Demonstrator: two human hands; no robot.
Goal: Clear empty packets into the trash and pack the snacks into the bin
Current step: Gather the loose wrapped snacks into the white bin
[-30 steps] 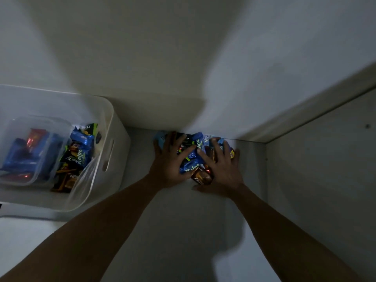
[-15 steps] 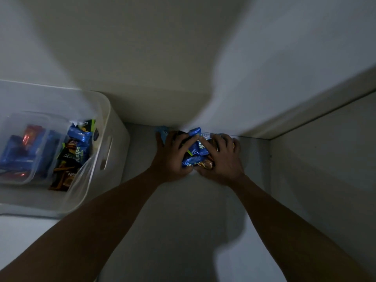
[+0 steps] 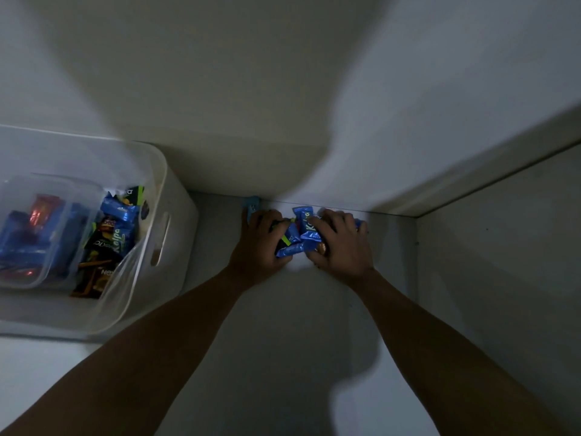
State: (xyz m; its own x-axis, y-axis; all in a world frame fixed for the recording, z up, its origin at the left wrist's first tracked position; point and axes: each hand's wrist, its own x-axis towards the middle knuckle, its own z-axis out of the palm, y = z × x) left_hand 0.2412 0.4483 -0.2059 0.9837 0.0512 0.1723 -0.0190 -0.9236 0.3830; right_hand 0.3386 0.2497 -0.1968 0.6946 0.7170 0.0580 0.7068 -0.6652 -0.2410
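Note:
A small heap of snack packets (image 3: 302,233), mostly blue with some black and brown, lies at the back of a white shelf against the wall. My left hand (image 3: 258,246) curls around its left side and my right hand (image 3: 342,243) around its right side, both gripping packets, pressing the heap together. One blue packet (image 3: 251,205) lies apart at the wall, just left of my left hand. A white bin (image 3: 166,215) stands to the left, with more snack packets (image 3: 114,237) inside it.
Inside the white bin sits a clear plastic container (image 3: 47,234) holding blue and red packets. The shelf's right side wall (image 3: 503,262) rises close to my right hand. The back wall (image 3: 251,105) is directly behind the heap. The light is dim.
Both hands have closed from spread flat over the heap to curled around it, squeezing the packets closer together. The bin has not moved.

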